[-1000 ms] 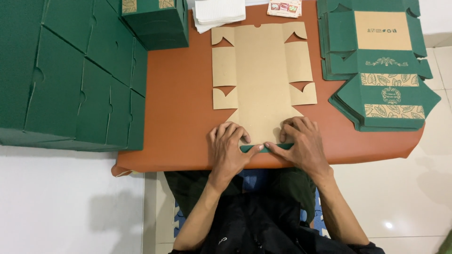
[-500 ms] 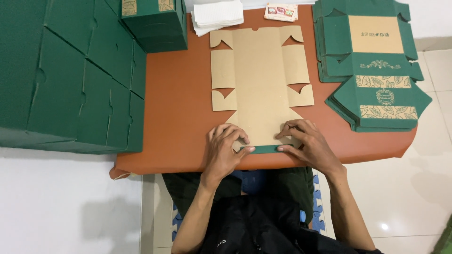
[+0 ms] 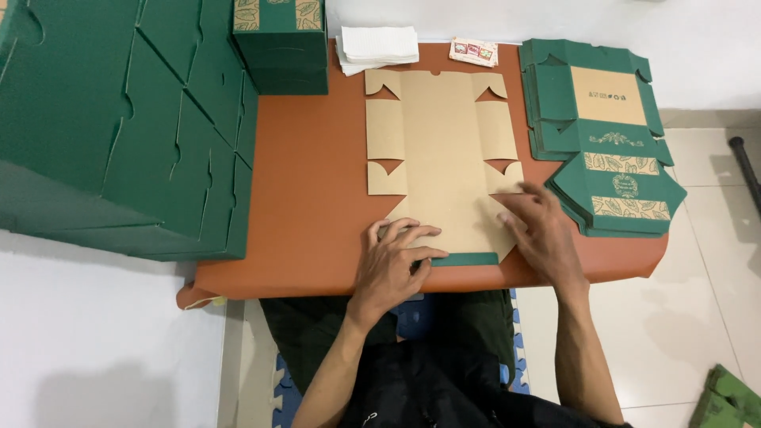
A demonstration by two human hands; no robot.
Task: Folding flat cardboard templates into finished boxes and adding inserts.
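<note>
A flat brown cardboard box blank [image 3: 441,150] lies unfolded on the orange table [image 3: 317,206], its near flap folded over so a green strip [image 3: 468,259] shows at the front edge. My left hand [image 3: 394,265] presses flat on the blank's near left corner, fingers spread. My right hand [image 3: 542,234] rests on the blank's near right side, fingers pointing left and slightly blurred. Neither hand grips anything.
Assembled green boxes [image 3: 119,127] are stacked along the left, one more [image 3: 279,43] at the back. A pile of flat green blanks [image 3: 602,135] lies at the right. White paper sheets [image 3: 377,46] and a small card [image 3: 473,51] sit at the far edge.
Both hands have moved apart along the folded front flap, the right hand sliding right and up onto the blank. The camera view has shifted slightly.
</note>
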